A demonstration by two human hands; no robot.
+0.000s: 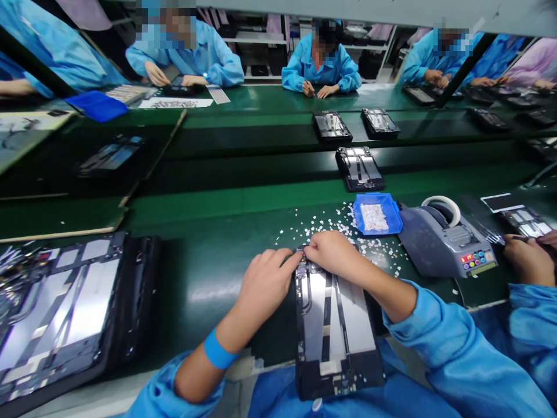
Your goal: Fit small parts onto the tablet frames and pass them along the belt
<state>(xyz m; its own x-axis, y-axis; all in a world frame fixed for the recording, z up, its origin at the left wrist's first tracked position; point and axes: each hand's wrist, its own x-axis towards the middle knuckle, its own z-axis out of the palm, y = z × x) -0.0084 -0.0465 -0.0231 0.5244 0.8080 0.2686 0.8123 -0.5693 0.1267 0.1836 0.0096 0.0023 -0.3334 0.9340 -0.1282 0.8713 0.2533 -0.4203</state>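
Bench (204, 223), green, 1. Front edge runs under the work; surface shows btwn stack and L forearm, so most swing room is prob. to L.

Stack of units (82, 307), L end; dark frames, silver plates. Shiny tangle (20, 284) at its L side: snag risk.

Open unit (335, 331), 1; black frame, silver inside, dark strips lengthwise. Pos.: centre, ahead of wearer; nr end appears to overhang bench edge. Adv.: hold frame flat, no push on nr end, else may tip.

Tape dispenser (444, 247), grey, 1; R of unit, past R forearm. Neighbour's hand (528, 258) beyond it, so R side tight.

L hand (264, 284), 1. Thumb + index narrow, touching far L corner; can't tell if anything's btwn tips. Best use: steady that corner.

R hand (333, 251), 1. Fingers curled, tips at far end, just beside L's; any small part held is hidden. Best use: light, even pressure, off the strips.

Tray (395, 217), blue, 1; white pieces inside; beyond R hand.

Loose bits (349, 213), white, many; scattered past unit's far end. Could slip under frame if shifted fwd.
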